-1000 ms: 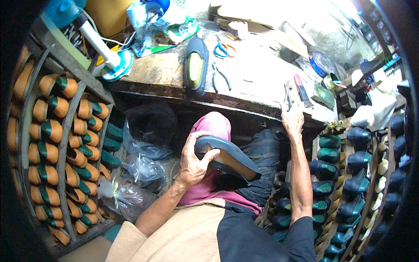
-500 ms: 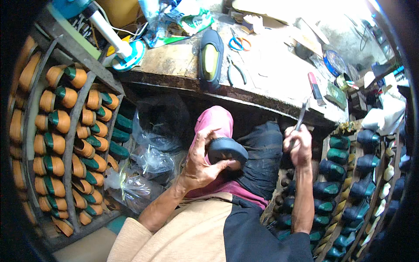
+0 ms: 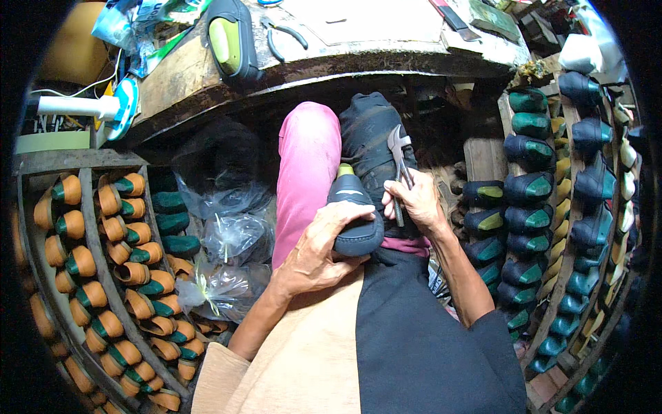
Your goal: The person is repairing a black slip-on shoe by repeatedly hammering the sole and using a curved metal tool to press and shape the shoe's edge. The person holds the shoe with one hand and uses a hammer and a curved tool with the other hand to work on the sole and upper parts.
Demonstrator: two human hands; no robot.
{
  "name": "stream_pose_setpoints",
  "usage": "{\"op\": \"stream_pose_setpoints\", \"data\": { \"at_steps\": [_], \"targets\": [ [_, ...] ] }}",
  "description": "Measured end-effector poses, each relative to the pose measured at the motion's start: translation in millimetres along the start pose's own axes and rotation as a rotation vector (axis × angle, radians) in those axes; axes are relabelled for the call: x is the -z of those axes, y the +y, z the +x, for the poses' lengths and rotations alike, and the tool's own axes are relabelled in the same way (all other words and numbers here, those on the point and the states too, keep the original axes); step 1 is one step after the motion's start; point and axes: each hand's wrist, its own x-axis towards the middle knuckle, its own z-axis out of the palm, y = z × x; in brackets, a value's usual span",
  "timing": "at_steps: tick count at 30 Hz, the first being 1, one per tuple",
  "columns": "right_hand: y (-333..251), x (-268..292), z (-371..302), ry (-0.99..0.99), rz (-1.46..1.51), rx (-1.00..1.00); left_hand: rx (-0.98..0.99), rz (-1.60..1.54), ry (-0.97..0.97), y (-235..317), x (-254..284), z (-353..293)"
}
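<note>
Gripping | left hand (image 3: 318,247): dark shoe (image 3: 360,238) | right hand (image 3: 419,201): steel pincers (image 3: 399,153) | lettered plastic packet (image 3: 147,11) on bench (image 3: 178,77)

Left of the left hand (image 3: 324,238) I see clear, crumpled plastic bags (image 3: 238,238), then a wooden rack (image 3: 76,161) of orange-and-green shoes (image 3: 108,322); right of the right hand (image 3: 419,201), stacked navy-and-green shoes (image 3: 527,186).

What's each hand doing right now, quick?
Left hand: closed around a dark shoe.
Right hand: closed, holding a metal pincer-like tool.
</note>
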Motion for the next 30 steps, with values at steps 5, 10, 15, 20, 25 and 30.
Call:
{"op": "stream_pose_setpoints", "data": {
  "at_steps": [5,10,15,20,25,30],
  "targets": [
    [-5.4,-5.2,0.8,-0.004,0.021,0.002,0.115,-0.107,-0.005,9.7,14.5,-4.8],
    [5.9,-7.5,0.6,0.022,-0.03,0.009,-0.044,0.079,0.006,3.5,22.4,-2.8],
    [-5.4,-4.6,-13.0,0.185,-0.114,0.045,0.206,-0.254,0.447,-5.3,39.3,-5.2],
    [-42.6,-10.4,-59.7,0.065,-0.347,0.114,0.332,-0.549,0.853,-18.1,48.0,-4.2],
    [-60.4,-39.7,-88.6,-0.272,-0.441,0.167,0.173,-0.054,0.695,-22.1,51.4,5.1],
    [-69.4,-53.2,-80.8,-0.447,-0.717,0.216,0.134,0.33,0.497,-12.4,56.3,-1.0]
  ]
}}
